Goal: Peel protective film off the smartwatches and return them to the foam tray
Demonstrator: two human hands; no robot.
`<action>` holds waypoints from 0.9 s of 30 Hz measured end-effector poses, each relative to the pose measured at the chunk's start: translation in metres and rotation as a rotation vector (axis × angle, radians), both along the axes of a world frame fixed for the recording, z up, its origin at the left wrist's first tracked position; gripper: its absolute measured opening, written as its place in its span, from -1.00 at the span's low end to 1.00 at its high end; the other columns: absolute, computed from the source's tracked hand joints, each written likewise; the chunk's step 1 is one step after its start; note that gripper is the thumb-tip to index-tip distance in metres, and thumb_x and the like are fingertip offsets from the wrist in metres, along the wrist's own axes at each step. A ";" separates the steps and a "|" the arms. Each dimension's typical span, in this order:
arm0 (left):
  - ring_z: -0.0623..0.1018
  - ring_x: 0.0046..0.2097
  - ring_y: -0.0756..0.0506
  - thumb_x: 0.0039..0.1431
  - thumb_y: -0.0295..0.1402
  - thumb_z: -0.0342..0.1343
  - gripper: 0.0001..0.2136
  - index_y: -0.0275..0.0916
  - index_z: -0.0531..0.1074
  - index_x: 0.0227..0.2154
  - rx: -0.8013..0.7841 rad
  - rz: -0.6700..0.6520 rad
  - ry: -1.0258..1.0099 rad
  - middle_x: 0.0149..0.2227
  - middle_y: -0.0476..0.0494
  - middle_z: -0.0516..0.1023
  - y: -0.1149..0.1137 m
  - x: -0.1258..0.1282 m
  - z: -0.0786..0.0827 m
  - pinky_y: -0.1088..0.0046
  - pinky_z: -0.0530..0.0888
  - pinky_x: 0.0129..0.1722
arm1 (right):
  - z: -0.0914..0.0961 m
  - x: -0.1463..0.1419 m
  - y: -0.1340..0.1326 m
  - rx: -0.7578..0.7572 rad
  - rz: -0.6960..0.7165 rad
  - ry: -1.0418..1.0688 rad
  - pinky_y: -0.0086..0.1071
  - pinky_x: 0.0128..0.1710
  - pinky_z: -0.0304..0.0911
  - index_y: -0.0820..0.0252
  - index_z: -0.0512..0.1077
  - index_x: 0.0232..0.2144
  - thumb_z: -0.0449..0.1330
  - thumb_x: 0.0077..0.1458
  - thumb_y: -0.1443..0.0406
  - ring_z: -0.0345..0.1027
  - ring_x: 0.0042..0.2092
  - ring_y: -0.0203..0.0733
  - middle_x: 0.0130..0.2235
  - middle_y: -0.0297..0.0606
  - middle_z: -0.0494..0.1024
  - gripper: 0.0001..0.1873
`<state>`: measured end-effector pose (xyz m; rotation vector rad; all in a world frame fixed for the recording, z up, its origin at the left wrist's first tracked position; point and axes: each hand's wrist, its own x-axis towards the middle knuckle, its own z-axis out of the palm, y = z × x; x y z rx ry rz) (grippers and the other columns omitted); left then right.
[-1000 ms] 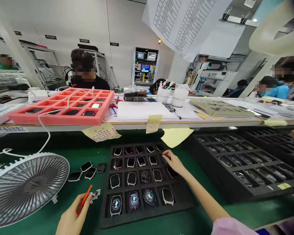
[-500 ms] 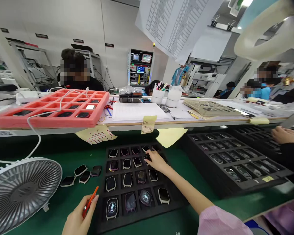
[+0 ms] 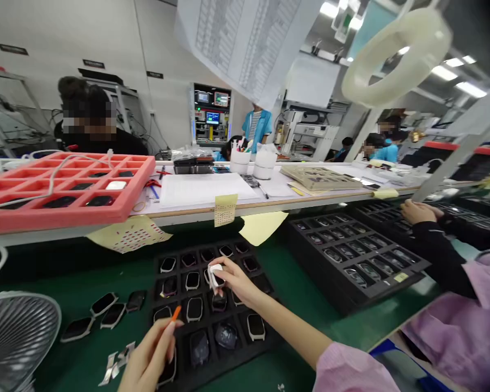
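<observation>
The right hand (image 3: 236, 284) holds a small white part (image 3: 214, 275) in a pinch: thumb and fingertips press together on it, directly above the black foam tray (image 3: 269, 338) of smartwatch bodies (image 3: 195, 308). The left hand (image 3: 149, 359) sits at the lower left of the tray, its fingers curled closed around an orange stick (image 3: 175, 313), with the tip pointing up and forward.

Handling note: grip a part this small by its edges only, and keep it low over the tray so that a dropped part lands in foam and not on the green mat (image 3: 306, 332). Keep the stick tip clear of the watch faces.

Visibility: the right hand covers part of the tray, and the exact shape of the white part is hard to make out. The left hand hides the lower left corner of the tray and most of the stick. Left of the tray lie loose watch bodies (image 3: 104, 304). At far right, a co-worker's hand (image 3: 418, 212) rests beyond a second tray (image 3: 379, 288)
</observation>
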<state>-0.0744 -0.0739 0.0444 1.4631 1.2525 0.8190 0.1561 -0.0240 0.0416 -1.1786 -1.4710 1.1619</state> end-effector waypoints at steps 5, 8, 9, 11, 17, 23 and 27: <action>0.03 -0.67 0.13 0.13 0.11 -0.12 -0.54 -0.25 0.32 -0.40 -0.055 -0.218 -0.182 -0.66 0.13 0.13 0.002 0.034 0.017 0.62 -0.02 -0.68 | 0.021 -0.042 -0.026 -0.258 0.108 0.686 -0.58 -0.73 -0.07 0.16 0.22 -0.35 0.20 0.06 0.15 0.04 -0.70 -0.46 -0.62 -0.48 0.30 -0.74; 0.04 -0.67 0.13 0.17 0.06 -0.13 -0.56 -0.27 0.29 -0.45 -0.044 -0.233 -0.206 -0.68 0.13 0.12 0.001 0.039 0.019 0.62 -0.01 -0.68 | 0.031 -0.053 -0.031 -0.325 0.106 0.750 -0.62 -0.78 -0.17 0.18 0.21 -0.41 0.26 0.00 0.15 -0.04 -0.74 -0.52 -0.63 -0.50 0.31 -0.69; 0.04 -0.67 0.13 0.19 0.03 -0.13 -0.57 -0.27 0.29 -0.46 -0.046 -0.227 -0.210 -0.68 0.13 0.12 -0.001 0.039 0.019 0.62 -0.01 -0.68 | 0.033 -0.055 -0.032 -0.338 0.104 0.757 -0.62 -0.79 -0.18 0.18 0.20 -0.43 0.27 -0.01 0.14 -0.06 -0.75 -0.53 -0.64 -0.51 0.31 -0.67; 0.04 -0.67 0.13 0.20 0.00 -0.12 -0.59 -0.28 0.29 -0.48 -0.051 -0.220 -0.220 -0.68 0.13 0.12 -0.004 0.037 0.020 0.62 -0.01 -0.68 | 0.035 -0.057 -0.033 -0.354 0.104 0.762 -0.63 -0.80 -0.19 0.18 0.18 -0.46 0.28 -0.02 0.13 -0.07 -0.76 -0.54 -0.66 -0.52 0.29 -0.64; 0.07 -0.69 0.13 0.21 -0.03 -0.11 -0.60 -0.30 0.35 -0.46 -0.045 -0.228 -0.227 -0.72 0.13 0.15 -0.005 0.032 0.021 0.62 0.02 -0.69 | 0.033 -0.055 -0.035 -0.309 0.097 0.684 -0.63 -0.81 -0.18 0.17 0.19 -0.44 0.27 -0.01 0.08 -0.10 -0.78 -0.53 -0.71 -0.54 0.28 -0.62; 0.05 -0.72 0.14 0.18 -0.01 -0.08 -0.58 -0.32 0.39 -0.45 -0.084 -0.281 -0.283 -0.74 0.11 0.21 -0.004 0.032 0.024 0.61 0.00 -0.71 | 0.034 -0.056 -0.036 -0.357 0.195 0.731 -0.64 -0.78 -0.30 0.21 0.22 -0.44 0.25 0.03 0.10 -0.23 -0.76 -0.58 -0.72 -0.57 0.21 -0.65; 0.03 -0.73 0.15 0.14 0.04 -0.06 -0.56 -0.31 0.35 -0.48 -0.076 -0.226 -0.342 -0.75 0.11 0.22 -0.007 0.037 0.019 0.61 -0.02 -0.72 | 0.034 -0.062 -0.036 -0.482 0.183 0.885 -0.63 -0.78 -0.37 0.18 0.21 -0.36 0.35 -0.09 0.14 -0.30 -0.73 -0.56 -0.72 -0.61 0.18 -0.59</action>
